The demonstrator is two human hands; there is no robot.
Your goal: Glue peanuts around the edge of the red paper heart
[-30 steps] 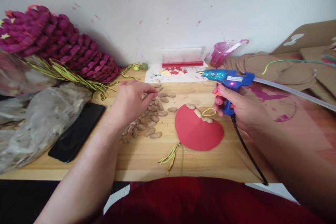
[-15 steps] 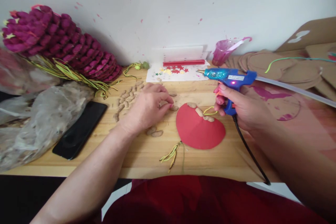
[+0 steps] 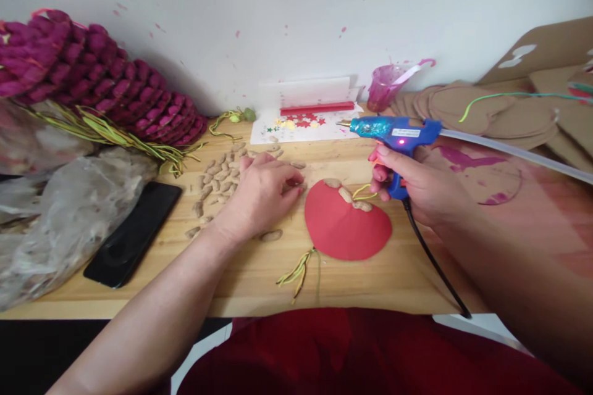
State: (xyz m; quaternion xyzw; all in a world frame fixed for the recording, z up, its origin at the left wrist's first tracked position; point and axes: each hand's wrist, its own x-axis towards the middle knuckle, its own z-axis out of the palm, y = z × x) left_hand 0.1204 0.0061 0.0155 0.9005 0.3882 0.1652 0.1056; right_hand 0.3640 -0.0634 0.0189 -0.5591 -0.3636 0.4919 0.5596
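My right hand [image 3: 428, 185] is wrapped round a blue glue gun [image 3: 384, 129] with a glittery barrel and a small lit spot. Its metal nozzle points left, above the table. My left hand [image 3: 266, 191] rests low over the wood with thumb and forefinger pinched on a peanut, mostly hidden by the fingertips. Between my hands lies a red paper cone [image 3: 347, 228], with several peanuts [image 3: 345, 194] along its upper edge. A yellow-green string loop shows at that edge, and a yarn tassel [image 3: 299, 271] at the lower left. Loose peanuts [image 3: 217, 179] are spread left of my left hand.
A black phone [image 3: 134, 231] and a plastic bag [image 3: 83, 216] lie at the left, below a magenta peanut string [image 3: 106, 80]. Star cutouts [image 3: 303, 120] lie on white paper near the wall. A stained cup [image 3: 384, 86] and cardboard discs [image 3: 491, 111] stand right.
The view has shifted slightly, moving the scene left. My left hand's thumb and forefinger have closed in on the peanut by their tips. The right hand keeps hold of the glue gun.
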